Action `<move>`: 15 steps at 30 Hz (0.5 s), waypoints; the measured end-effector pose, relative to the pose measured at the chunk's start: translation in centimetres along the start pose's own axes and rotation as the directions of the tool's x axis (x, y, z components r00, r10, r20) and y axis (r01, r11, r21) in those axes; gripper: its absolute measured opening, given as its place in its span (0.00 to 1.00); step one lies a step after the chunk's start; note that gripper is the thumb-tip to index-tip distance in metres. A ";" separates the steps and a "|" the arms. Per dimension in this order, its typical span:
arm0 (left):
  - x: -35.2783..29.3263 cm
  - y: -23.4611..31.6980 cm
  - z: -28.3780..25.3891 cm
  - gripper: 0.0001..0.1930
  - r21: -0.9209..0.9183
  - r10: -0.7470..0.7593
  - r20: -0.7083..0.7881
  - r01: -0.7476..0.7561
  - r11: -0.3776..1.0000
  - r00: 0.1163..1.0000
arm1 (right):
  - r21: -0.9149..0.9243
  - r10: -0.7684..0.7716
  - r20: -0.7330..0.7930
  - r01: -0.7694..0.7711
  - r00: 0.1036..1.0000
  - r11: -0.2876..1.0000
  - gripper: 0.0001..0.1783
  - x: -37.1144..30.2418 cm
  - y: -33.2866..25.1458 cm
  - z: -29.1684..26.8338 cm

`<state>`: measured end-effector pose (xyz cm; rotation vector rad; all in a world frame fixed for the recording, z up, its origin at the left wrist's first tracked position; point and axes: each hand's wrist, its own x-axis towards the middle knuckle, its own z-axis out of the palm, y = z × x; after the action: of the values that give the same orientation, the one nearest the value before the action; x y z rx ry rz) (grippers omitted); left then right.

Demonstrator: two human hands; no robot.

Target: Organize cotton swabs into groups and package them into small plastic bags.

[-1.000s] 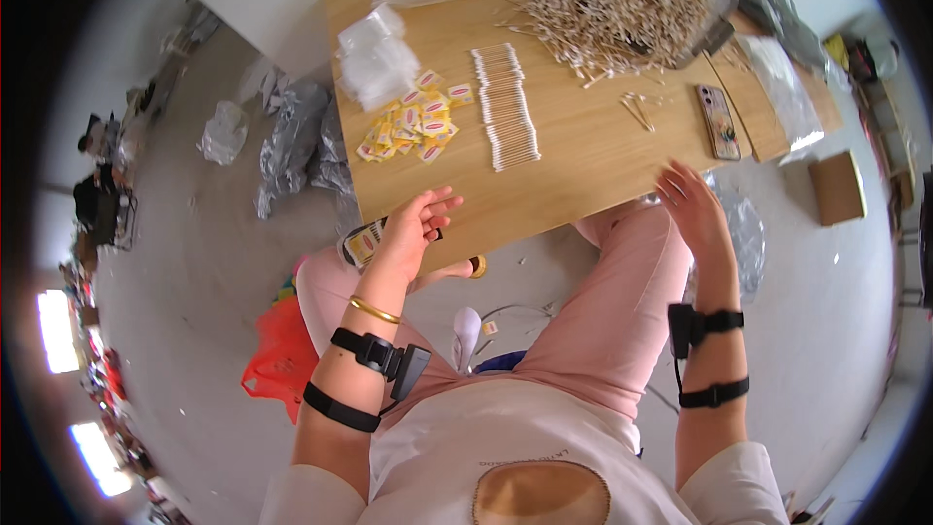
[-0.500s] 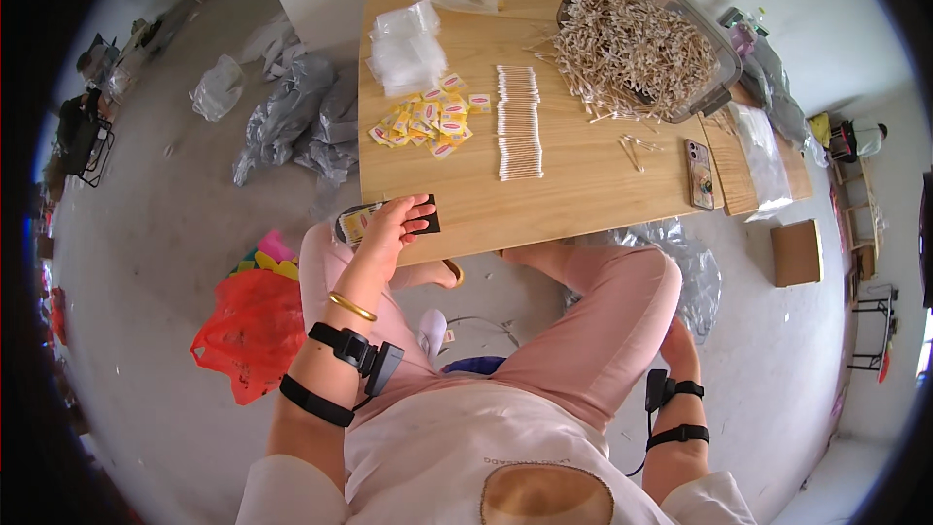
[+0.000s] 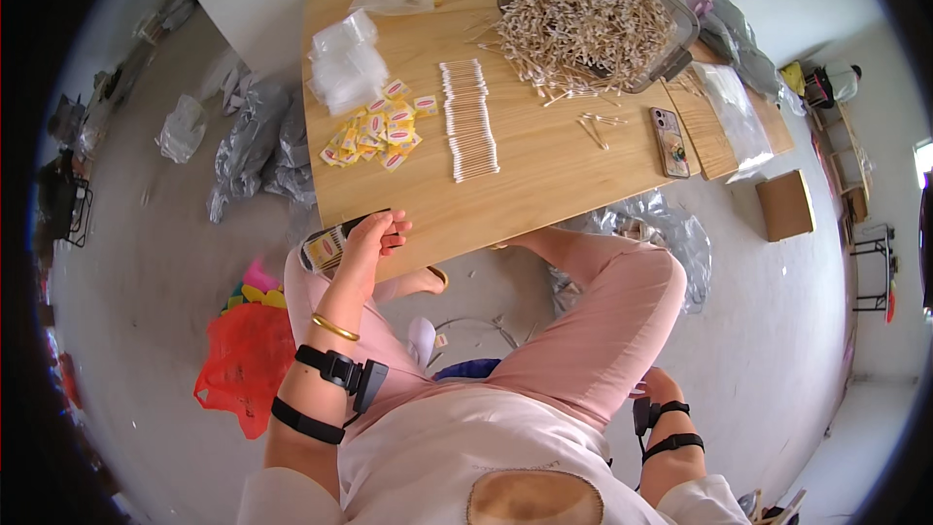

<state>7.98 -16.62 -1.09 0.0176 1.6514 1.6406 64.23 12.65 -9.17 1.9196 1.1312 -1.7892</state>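
My left hand point(image 3: 377, 233) lies over the near left corner of the table, palm down, fingers loosely bent and apart. Under it shows part of a flat dark object, mostly covered. Beside the wrist, at the table's edge, is a clear packet of swabs with a yellow label point(image 3: 324, 249). My right hand point(image 3: 643, 387) is low beside my right thigh, its fingers largely hidden. Farther in on the table are a neat row of cotton swabs point(image 3: 468, 122), a heap of yellow-and-white labels point(image 3: 374, 131) and a stack of clear bags point(image 3: 347, 66).
A tipped grey tub point(image 3: 680, 24) spills loose cotton swabs point(image 3: 583, 24) at the far right. Near it lie a few stray swabs point(image 3: 598, 126) and a phone point(image 3: 670, 143). A red plastic bag point(image 3: 243, 365) and grey plastic sheeting point(image 3: 248, 146) are on the floor, with a cardboard box point(image 3: 785, 206) at right.
The view has shifted, so the table sits farther left. My right hand has drawn back from beyond the knee to beside the thigh. My left hand stays at the corner, fingers slightly more bent.
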 end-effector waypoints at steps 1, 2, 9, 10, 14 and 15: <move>0.0 0.0 0.1 0.15 0.018 0.007 -0.006 -0.007 1.000 1.000 | 0.013 -0.002 -0.004 0.002 1.000 1.000 0.24 0.1 0.2 0.1; 0.0 0.0 0.2 0.15 0.038 0.015 -0.011 -0.015 0.999 1.000 | 0.007 0.009 -0.001 -0.009 1.000 1.000 0.24 0.3 0.3 0.3; 0.2 -0.8 -0.4 0.15 0.078 0.048 0.013 -0.049 0.996 0.999 | 0.061 0.047 -0.011 -0.046 0.999 0.997 0.22 2.3 0.8 1.8; 0.2 -0.9 -0.4 0.15 0.084 0.050 -0.002 -0.050 0.995 0.999 | 0.036 0.035 -0.021 -0.034 0.999 0.999 0.22 2.8 1.2 1.8; 0.6 -1.2 -0.2 0.15 0.105 0.050 -0.008 -0.049 0.993 0.999 | 0.040 0.017 -0.036 -0.016 0.999 0.999 0.19 3.3 2.4 1.4; 0.9 -1.2 -0.1 0.15 0.119 0.046 0.015 -0.047 0.992 0.999 | 0.058 -0.007 -0.039 0.009 0.999 0.998 0.18 3.2 2.8 1.0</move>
<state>7.91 -16.47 -2.62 0.1269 1.7497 1.5707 65.22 11.18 -13.18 1.9933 1.1125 -1.8156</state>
